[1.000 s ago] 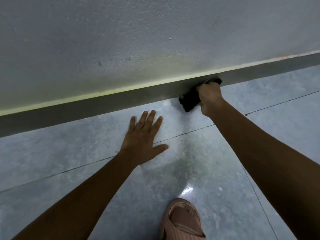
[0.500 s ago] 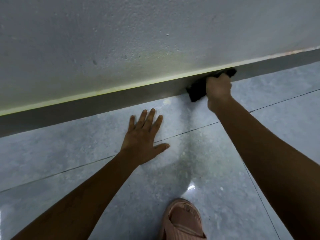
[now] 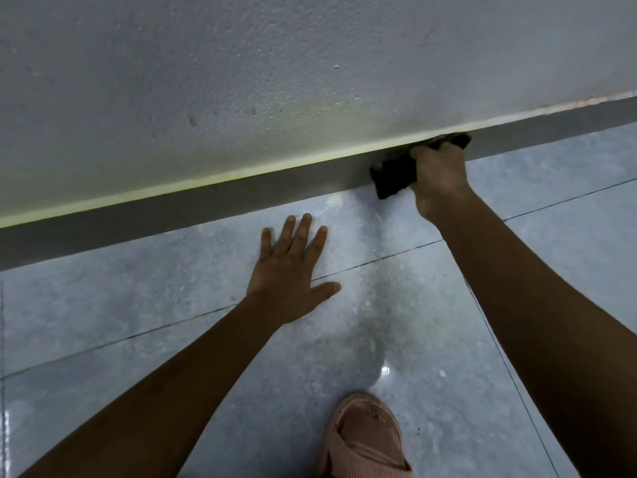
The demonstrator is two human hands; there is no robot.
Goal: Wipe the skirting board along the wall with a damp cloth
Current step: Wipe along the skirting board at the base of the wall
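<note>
A dark grey skirting board (image 3: 172, 208) runs slantwise across the view at the foot of a rough white wall (image 3: 275, 81). My right hand (image 3: 439, 174) grips a black cloth (image 3: 394, 174) and presses it flat against the board at the upper right. Part of the cloth sticks out to the left of the fist and a corner shows above it. My left hand (image 3: 289, 270) lies flat on the floor with its fingers spread, a little in front of the board.
Glossy pale blue floor tiles (image 3: 103, 305) with thin dark joints fill the lower half. A foot in a pink sandal (image 3: 365, 439) stands at the bottom middle. A yellowish strip edges the board's top.
My right hand slid the cloth to the right along the board, then came back slightly to the left. The left hand stayed planted on the floor.
</note>
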